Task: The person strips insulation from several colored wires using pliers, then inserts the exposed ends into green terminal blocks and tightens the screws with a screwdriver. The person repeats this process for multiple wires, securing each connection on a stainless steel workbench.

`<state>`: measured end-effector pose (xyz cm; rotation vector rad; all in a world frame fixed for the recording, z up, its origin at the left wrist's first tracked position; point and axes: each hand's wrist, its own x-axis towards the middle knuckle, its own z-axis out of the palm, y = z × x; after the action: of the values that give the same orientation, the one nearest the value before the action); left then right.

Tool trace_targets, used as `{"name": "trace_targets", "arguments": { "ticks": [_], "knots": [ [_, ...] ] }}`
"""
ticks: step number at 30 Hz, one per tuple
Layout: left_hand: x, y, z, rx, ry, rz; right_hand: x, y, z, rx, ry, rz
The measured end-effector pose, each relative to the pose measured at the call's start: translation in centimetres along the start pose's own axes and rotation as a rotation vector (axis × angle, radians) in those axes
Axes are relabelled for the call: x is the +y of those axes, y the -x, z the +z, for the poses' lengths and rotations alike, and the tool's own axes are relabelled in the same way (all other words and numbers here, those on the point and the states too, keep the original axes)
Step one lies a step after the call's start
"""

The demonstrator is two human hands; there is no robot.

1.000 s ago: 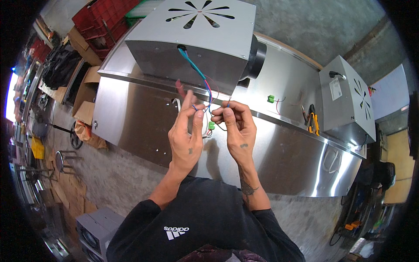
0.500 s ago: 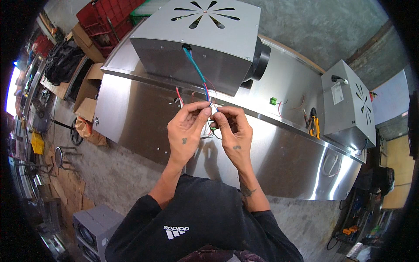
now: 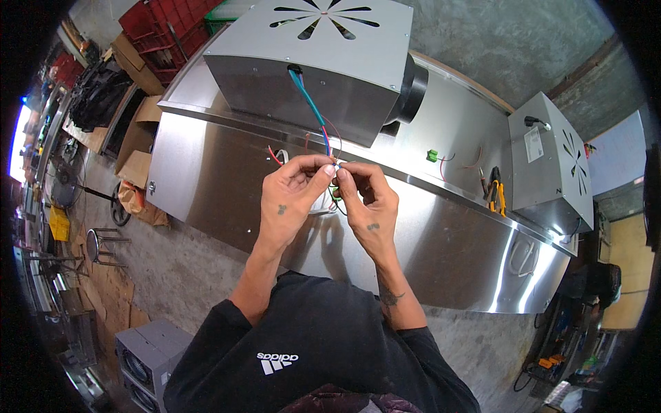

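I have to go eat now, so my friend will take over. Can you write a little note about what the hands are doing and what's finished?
Left hand: pinching the ends of the coloured wires that come out of the grey metal fan box.
Right hand: fingertips meeting the left hand's at the same wire ends, just above the long shiny steel hood.
Nearby: yellow-handled pliers and a small green connector lie on the hood top; a second fan box stands at the right end.
Done: wire ends brought together.
Left: the joint itself is hidden by fingers, so check it.
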<state>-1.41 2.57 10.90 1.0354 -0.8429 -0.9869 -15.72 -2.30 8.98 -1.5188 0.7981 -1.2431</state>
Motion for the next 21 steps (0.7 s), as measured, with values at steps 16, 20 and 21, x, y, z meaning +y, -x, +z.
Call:
{"name": "trace_targets", "arguments": {
  "ticks": [16,20,21],
  "knots": [
    [-0.2,-0.8,-0.5,0.028,0.002,-0.055,-0.8,-0.6,0.1,-0.051,-0.091,0.126],
    [-0.2,-0.7,-0.7,-0.024,-0.02,-0.042,-0.8,-1.2,-0.2,-0.071,-0.085,0.113],
    [-0.2,-0.7,-0.8,-0.04,-0.03,-0.041,-0.9,-1.3,-0.4,-0.081,-0.067,0.114]
  ]
}}
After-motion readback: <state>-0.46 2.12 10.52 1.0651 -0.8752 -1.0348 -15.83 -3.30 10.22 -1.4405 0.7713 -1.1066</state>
